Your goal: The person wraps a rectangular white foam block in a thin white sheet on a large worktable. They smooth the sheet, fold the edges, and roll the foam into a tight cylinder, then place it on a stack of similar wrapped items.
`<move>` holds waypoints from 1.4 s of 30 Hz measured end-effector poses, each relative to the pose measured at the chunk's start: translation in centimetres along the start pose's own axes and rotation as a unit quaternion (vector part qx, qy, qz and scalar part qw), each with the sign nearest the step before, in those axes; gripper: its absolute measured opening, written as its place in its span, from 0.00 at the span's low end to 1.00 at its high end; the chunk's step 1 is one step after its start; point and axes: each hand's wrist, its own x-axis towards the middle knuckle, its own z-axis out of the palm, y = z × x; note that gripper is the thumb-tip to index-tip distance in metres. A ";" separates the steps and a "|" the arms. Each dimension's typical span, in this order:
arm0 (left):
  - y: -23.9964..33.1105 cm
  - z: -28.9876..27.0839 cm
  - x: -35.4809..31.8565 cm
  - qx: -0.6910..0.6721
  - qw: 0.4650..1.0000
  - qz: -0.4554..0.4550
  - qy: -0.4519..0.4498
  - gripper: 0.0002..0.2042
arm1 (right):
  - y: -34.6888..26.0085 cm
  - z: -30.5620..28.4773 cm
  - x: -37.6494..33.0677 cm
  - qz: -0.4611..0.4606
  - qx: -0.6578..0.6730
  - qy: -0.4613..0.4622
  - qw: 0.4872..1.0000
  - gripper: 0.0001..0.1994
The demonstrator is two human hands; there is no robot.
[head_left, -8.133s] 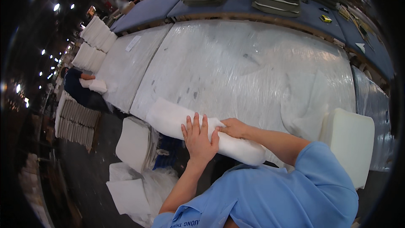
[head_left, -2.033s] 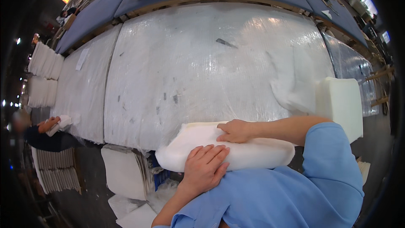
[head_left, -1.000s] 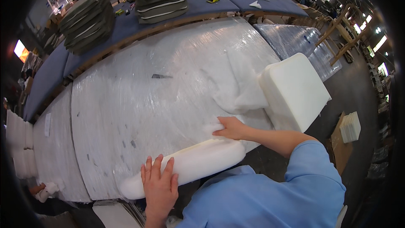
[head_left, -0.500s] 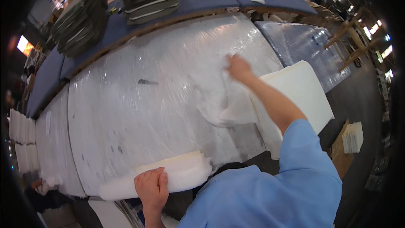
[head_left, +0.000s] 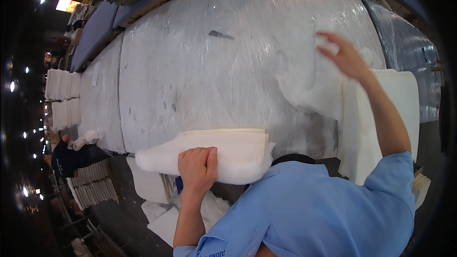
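At the near edge of the plastic-covered table [head_left: 204,81], my left hand [head_left: 197,167] is closed over a thick folded bundle of white fluffy padding [head_left: 238,154] with a cream foam edge along its far side. My right hand [head_left: 343,57] is at the right, over a thin, rumpled sheet of white wadding [head_left: 304,83]. Its fingers are apart and hold nothing, slightly blurred by motion. Beside my right forearm, cream foam sheets [head_left: 402,90] lie at the table's right end, with white wadding hanging over their left side.
A dark scrap [head_left: 220,34] lies on the plastic. Blue-grey tables [head_left: 95,33] run along the far side. At the left are stacked white pads [head_left: 63,84] and another person in dark clothes [head_left: 78,157]. White sheets and clear plastic [head_left: 214,209] lie below my left arm.
My right hand has gone from closed at the wadding to open with fingers spread. My left hand stays on the folded padding. The whole view has shifted and turned.
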 end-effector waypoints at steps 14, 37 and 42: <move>-0.6 0.3 0.0 -0.006 1.000 0.010 -0.005 0.15 | -19.4 17.9 -13.2 -0.090 0.262 -0.327 0.903 0.25; -2.7 0.0 -4.0 -0.162 0.979 -0.011 0.119 0.28 | -23.5 12.9 -14.5 -0.136 0.253 -0.447 0.847 0.35; -2.4 1.0 -3.4 -0.152 0.980 0.018 0.128 0.27 | -20.2 14.9 -14.4 -0.046 0.200 -0.466 0.861 0.32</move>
